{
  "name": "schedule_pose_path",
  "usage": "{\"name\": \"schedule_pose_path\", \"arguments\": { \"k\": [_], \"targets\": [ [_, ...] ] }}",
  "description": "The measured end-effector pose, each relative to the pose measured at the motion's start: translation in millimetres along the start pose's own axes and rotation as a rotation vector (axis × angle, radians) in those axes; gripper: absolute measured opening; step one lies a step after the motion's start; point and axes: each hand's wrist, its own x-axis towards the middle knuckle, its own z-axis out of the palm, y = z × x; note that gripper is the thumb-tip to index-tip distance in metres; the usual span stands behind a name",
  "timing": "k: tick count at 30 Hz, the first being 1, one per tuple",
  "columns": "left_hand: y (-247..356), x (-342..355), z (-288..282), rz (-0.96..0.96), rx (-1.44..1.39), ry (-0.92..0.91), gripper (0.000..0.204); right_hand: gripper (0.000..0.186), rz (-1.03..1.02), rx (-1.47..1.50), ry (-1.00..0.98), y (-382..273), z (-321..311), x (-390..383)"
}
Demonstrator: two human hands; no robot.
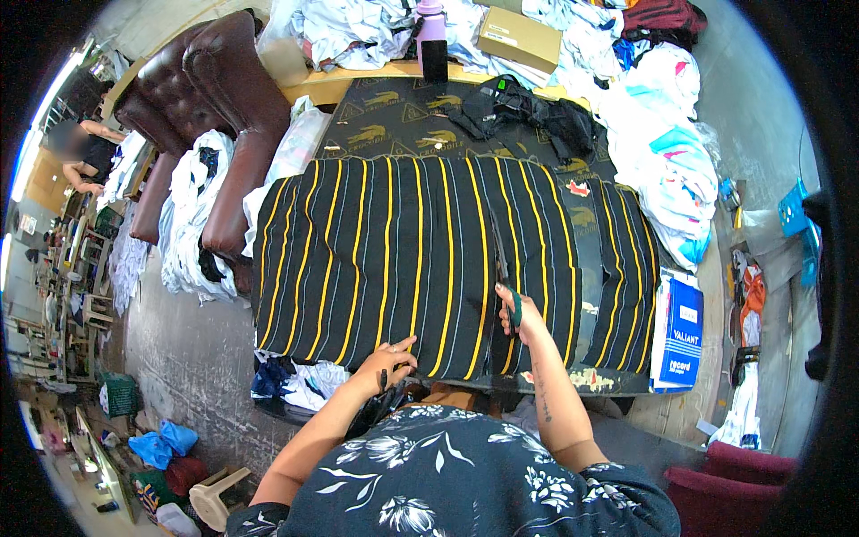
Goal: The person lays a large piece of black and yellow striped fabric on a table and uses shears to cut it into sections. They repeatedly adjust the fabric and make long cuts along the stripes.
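Note:
Black fabric with yellow and grey stripes (349, 268) lies spread in panels over a dark patterned work surface (367, 130). My right hand (521, 313) is closed on green-handled scissors (510, 309), whose dark blades point away from me along a cut in the stripes, right of centre. My left hand (389, 362) rests on the cloth near the front edge, fingers loosely bent and apart, index outstretched. A small dark item is at that hand's palm or wrist; I cannot tell which.
A blue book (673, 358) is at the right; black garments (497, 112), a purple bottle (429, 22), a cardboard box (519, 40) and white piles (662, 116) lie beyond. Left are a leather armchair (215, 89) and a co-worker (85, 157); a maroon chair (725, 492) is at lower right.

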Motion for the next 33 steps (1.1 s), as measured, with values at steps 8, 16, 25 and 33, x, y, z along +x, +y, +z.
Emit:
{"name": "schedule_pose_path", "arguments": {
  "k": [8,16,25,33],
  "targets": [
    [-4.6,-1.2,1.9,0.037,-0.017,0.022,0.015,0.053,0.016,-0.061,0.007,-19.6,0.0,12.7],
    [-4.9,-6.5,3.0,0.035,-0.036,0.006,0.016,0.055,-0.012,-0.031,0.018,-38.4,4.8,43.7],
    [-3.3,-8.6,5.6,-0.015,-0.029,0.021,0.017,0.057,0.007,-0.099,-0.052,-55.4,-3.4,62.0],
    [-2.5,-9.7,6.6,-0.015,-0.060,0.050,0.017,0.055,0.079,-0.162,-0.149,-69.6,-14.7,66.7]
  ]
}}
